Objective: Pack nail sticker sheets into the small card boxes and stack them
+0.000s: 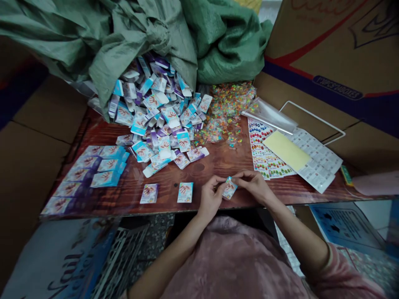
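Observation:
Near the table's front edge, a small blue-and-white printed carton (230,189) is held between my two hands. My left hand (212,193) has its fingers closed on the carton's left side. On the upper right side, the fingertips of my right hand (254,185) pinch its top edge. Whether the carton's flap is tucked in is too small to tell. To the left, a blue carton (185,192) and a purple carton (149,194) lie apart on the wooden table (212,164).
A green sack (146,33) spills a heap of cartons (162,112). Rows of cartons (77,174) stand at the left. Small bags of colourful pieces (227,108) lie at the back. Sticker sheets (262,145), a yellow card (286,150) and a large cardboard box (330,74) are at the right.

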`<state>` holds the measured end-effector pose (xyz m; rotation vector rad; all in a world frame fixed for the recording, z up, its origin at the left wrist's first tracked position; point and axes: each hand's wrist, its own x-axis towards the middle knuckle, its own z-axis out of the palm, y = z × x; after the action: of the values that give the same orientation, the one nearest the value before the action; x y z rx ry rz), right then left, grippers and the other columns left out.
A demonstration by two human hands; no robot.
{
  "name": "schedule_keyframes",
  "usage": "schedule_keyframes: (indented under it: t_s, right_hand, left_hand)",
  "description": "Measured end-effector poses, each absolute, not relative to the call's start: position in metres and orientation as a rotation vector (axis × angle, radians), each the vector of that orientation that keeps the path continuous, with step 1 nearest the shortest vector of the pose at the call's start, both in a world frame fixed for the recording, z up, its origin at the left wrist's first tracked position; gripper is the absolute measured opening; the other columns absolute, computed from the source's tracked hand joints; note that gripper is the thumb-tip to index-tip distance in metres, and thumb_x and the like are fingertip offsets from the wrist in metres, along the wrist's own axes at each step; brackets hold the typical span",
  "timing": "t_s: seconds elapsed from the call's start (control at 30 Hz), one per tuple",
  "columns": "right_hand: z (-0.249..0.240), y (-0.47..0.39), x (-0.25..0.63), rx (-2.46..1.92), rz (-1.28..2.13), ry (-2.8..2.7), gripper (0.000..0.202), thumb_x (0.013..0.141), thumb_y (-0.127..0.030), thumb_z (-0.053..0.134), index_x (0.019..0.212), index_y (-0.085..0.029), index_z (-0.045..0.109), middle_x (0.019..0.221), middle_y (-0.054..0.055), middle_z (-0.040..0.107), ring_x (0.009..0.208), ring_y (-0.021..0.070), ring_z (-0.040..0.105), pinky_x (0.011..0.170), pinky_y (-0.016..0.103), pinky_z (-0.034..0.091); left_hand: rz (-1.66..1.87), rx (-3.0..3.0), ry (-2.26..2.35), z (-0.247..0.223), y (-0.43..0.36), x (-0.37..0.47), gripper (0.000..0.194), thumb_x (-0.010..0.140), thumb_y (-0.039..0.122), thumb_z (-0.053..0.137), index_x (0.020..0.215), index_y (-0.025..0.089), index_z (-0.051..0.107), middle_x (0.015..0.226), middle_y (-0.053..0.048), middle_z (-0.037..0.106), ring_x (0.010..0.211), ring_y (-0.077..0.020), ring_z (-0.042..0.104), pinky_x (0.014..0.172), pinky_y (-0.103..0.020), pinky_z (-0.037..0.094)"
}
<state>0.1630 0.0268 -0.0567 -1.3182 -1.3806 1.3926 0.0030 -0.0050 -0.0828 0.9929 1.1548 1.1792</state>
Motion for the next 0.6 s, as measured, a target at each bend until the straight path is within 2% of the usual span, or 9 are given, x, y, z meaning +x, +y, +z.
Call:
schedule_keyframes:
  t_s: [0.1,0.33,0.47,0.6]
  right_hand:
    - [-0.056,0.030,0.166,-1.332,1.469,-1.390,0.023,0.070,-0.039,0.073,0.077,-0.017,0.073,0.073,0.003,0.071,0.064,0.0154,0.061,0.065,0.029,0.049]
    - [-0.051,0.032,0.169,-1.192,1.284,-1.721,0.020,0.081,-0.038,0.066,0.081,-0.020,0.074,0.078,0.003,0.066,0.074,0.0161,0.060,0.070,0.030,0.047]
    - [-0.056,0.019,0.166,-1.145,1.327,-1.652,0.023,0.084,-0.041,0.062,0.095,-0.024,0.074,0.088,0.004,0.065,0.084,0.0174,0.061,0.077,0.031,0.049]
    - [-0.065,0.001,0.163,-1.194,1.282,-1.657,0.032,0.082,-0.039,0.065,0.111,-0.025,0.068,0.091,0.004,0.061,0.079,0.0153,0.059,0.068,0.027,0.049]
  left_hand:
    - [1.165,1.001,1.155,-0.084,-0.005,0.003,0.017,0.077,0.031,0.065,0.084,0.016,0.063,0.080,-0.004,0.069,0.068,-0.0145,0.063,0.060,-0.025,0.053]
    - [1.171,0.968,1.151,-0.082,-0.006,0.002,0.017,0.077,0.032,0.065,0.082,0.016,0.061,0.078,-0.002,0.068,0.065,-0.0132,0.062,0.057,-0.023,0.052]
    - [1.201,0.921,1.147,-0.077,-0.006,0.002,0.018,0.077,0.030,0.064,0.089,0.017,0.060,0.080,-0.003,0.067,0.065,-0.0130,0.062,0.054,-0.022,0.052]
    - [1.205,0.887,1.132,-0.074,-0.006,0.003,0.024,0.077,0.028,0.063,0.099,0.018,0.059,0.079,-0.001,0.065,0.063,-0.0121,0.061,0.052,-0.020,0.052]
